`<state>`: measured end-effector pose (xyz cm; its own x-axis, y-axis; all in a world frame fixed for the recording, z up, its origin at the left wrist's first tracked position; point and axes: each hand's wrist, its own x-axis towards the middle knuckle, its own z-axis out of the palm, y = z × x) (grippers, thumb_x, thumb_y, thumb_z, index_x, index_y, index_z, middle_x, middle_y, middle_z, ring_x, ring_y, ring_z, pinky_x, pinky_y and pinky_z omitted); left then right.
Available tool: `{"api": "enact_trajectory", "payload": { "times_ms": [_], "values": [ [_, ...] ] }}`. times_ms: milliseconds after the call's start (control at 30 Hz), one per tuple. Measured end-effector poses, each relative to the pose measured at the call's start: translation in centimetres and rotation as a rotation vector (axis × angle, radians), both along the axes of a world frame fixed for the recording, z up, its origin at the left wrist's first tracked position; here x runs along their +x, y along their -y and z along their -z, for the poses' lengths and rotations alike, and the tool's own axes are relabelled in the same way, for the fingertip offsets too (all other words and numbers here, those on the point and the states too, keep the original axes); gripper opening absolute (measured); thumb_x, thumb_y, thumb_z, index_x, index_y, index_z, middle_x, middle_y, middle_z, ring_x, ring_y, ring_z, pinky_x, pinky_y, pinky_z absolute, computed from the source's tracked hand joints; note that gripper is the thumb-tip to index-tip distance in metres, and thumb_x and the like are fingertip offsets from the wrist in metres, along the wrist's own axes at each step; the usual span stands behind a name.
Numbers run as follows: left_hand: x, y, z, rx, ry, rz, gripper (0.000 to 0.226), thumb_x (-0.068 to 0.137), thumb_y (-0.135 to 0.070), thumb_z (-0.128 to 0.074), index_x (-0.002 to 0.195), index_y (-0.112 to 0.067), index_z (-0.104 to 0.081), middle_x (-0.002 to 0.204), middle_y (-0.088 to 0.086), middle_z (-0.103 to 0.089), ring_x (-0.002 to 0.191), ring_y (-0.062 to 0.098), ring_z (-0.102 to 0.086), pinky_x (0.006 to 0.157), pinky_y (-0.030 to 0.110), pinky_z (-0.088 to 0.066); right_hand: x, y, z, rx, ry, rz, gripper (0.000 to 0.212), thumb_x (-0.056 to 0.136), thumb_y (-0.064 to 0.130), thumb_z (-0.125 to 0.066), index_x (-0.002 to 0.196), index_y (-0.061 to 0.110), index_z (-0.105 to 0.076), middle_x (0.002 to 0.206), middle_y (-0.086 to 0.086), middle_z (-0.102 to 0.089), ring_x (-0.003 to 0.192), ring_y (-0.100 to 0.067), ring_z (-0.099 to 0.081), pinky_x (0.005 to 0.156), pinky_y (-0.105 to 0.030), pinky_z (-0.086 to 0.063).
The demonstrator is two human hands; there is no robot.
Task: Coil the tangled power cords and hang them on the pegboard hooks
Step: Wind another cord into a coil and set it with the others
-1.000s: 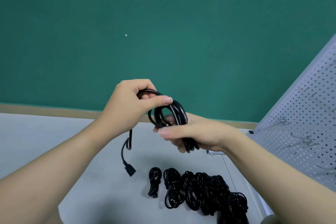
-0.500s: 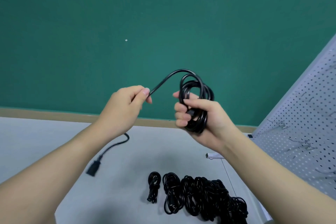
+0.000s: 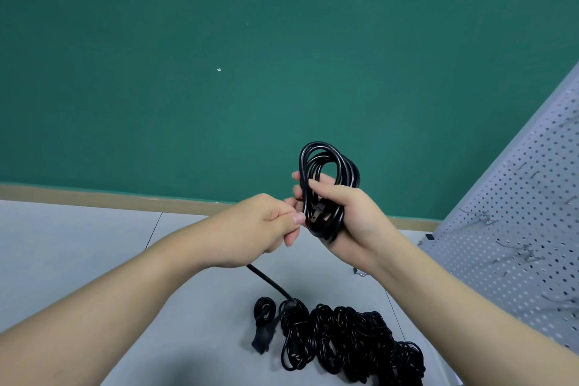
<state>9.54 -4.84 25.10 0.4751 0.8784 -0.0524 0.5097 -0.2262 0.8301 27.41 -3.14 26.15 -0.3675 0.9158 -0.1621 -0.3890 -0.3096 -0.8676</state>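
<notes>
Two hands at chest height: our right hand [image 3: 351, 219] grips a glossy black coil [image 3: 327, 191], round loops upright. Left hand [image 3: 260, 229] pinches its tail beside the coil; half a second back it was held apart. Tail end blurred over the matte grey worktop [image 3: 94, 244]. Cord pile [image 3: 351, 341] cut off below. Pegboard [image 3: 517, 244] right.

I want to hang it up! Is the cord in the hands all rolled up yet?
Not quite. Most of the cord is looped in the right hand, but a loose tail hangs from the left hand.
</notes>
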Motion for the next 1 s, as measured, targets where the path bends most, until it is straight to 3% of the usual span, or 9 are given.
{"api": "enact_trajectory", "payload": {
  "times_ms": [67, 200, 267, 333, 467, 633, 767, 867, 1000],
  "values": [
    [0.0, 0.0, 0.1, -0.034, -0.004, 0.011, 0.043, 0.11, -0.036, -0.041, 0.076, -0.016, -0.058, 0.046, -0.01, -0.038, 0.046, 0.01, -0.033, 0.053, 0.028, -0.031, 0.1, 0.0, -0.4, -0.033, -0.055, -0.033, 0.024, 0.09, 0.01, -0.058, 0.112, 0.004, -0.064, 0.089, -0.01, -0.067, 0.087, -0.027, -0.072, 0.08, -0.034, -0.06],
    [0.1, 0.2, 0.2, -0.07, 0.04, 0.0, 0.046, 0.109, -0.04, -0.043, 0.073, -0.017, -0.058, 0.048, -0.009, -0.038, 0.047, 0.013, -0.029, 0.047, 0.024, -0.027, 0.3, 0.1, -1.0, -0.036, -0.139, -0.026, 0.012, 0.091, 0.008, -0.056, 0.103, 0.006, -0.061, 0.079, -0.007, -0.059, 0.068, -0.021, -0.06, 0.087, -0.04, -0.059],
    [0.4, 0.3, 0.1, -0.057, 0.044, -0.03, 0.051, 0.108, -0.045, -0.042, 0.069, -0.017, -0.059, 0.049, -0.008, -0.038, 0.048, 0.016, -0.029, 0.048, 0.026, -0.027, 0.3, 0.0, -1.3, -0.064, -0.18, 0.03, 0.008, 0.094, 0.006, -0.054, 0.101, 0.008, -0.059, 0.075, -0.004, -0.053, 0.059, -0.015, -0.049, 0.07, -0.034, -0.058],
    [0.5, 0.4, 0.0, -0.023, -0.003, -0.022, 0.053, 0.107, -0.048, -0.041, 0.069, -0.017, -0.061, 0.052, -0.007, -0.039, 0.049, 0.016, -0.031, 0.049, 0.026, -0.03, 0.5, -0.5, -1.6, -0.101, -0.215, 0.09, 0.007, 0.096, 0.006, -0.051, 0.101, 0.009, -0.056, 0.073, -0.003, -0.049, 0.057, -0.013, -0.041, 0.054, -0.025, -0.046],
    [-0.3, 0.2, -0.5, 0.151, -0.111, -0.029, 0.041, 0.105, -0.043, -0.049, 0.074, -0.021, -0.064, 0.053, -0.008, -0.042, 0.051, 0.013, -0.039, 0.057, 0.038, -0.051, 1.5, -1.8, -2.1, -0.065, -0.187, 0.21, 0.001, 0.099, 0.01, -0.054, 0.098, 0.01, -0.055, 0.071, -0.001, -0.047, 0.057, -0.012, -0.038, 0.048, -0.022, -0.036],
    [-2.1, -0.3, -0.8, 0.307, -0.163, -0.063, 0.024, 0.102, -0.039, -0.055, 0.083, -0.029, -0.065, 0.064, -0.004, -0.056, 0.054, 0.01, -0.041, 0.055, 0.028, -0.037, 2.6, -2.9, -1.9, 0.031, -0.03, 0.295, 0.041, 0.085, 0.039, -0.076, 0.106, 0.012, -0.052, 0.071, 0.0, -0.048, 0.057, -0.013, -0.04, 0.051, -0.023, -0.037],
    [-3.9, -0.7, -1.2, 0.427, -0.174, -0.106, 0.02, 0.099, -0.042, -0.059, 0.082, -0.034, -0.065, 0.068, -0.015, -0.061, 0.061, 0.01, -0.05, 0.058, 0.031, -0.042, 3.7, -3.7, -1.2, 0.114, 0.13, 0.327, 0.058, 0.078, 0.053, -0.086, 0.106, 0.013, -0.054, 0.075, 0.0, -0.048, 0.057, -0.012, -0.042, 0.051, -0.024, -0.039],
    [-4.2, -0.8, -1.4, 0.505, -0.091, -0.105, 0.019, 0.098, -0.044, -0.061, 0.083, -0.035, -0.067, 0.063, -0.01, -0.058, 0.057, 0.013, -0.047, 0.056, 0.036, -0.04, 3.6, -3.4, -0.8, 0.136, 0.342, 0.198, 0.072, 0.057, 0.064, -0.09, 0.1, 0.017, -0.057, 0.073, 0.0, -0.053, 0.057, -0.012, -0.047, 0.054, -0.026, -0.04],
    [-3.2, -0.5, -1.0, 0.559, 0.02, -0.133, 0.026, 0.094, -0.055, -0.061, 0.084, -0.034, -0.07, 0.064, -0.003, -0.063, 0.058, 0.019, -0.05, 0.057, 0.04, -0.043, 2.1, -1.8, -0.2, 0.28, 0.664, -0.184, 0.06, 0.063, 0.058, -0.079, 0.094, 0.013, -0.055, 0.07, -0.003, -0.046, 0.059, -0.016, -0.043, 0.058, -0.033, -0.033]
  ]
}}
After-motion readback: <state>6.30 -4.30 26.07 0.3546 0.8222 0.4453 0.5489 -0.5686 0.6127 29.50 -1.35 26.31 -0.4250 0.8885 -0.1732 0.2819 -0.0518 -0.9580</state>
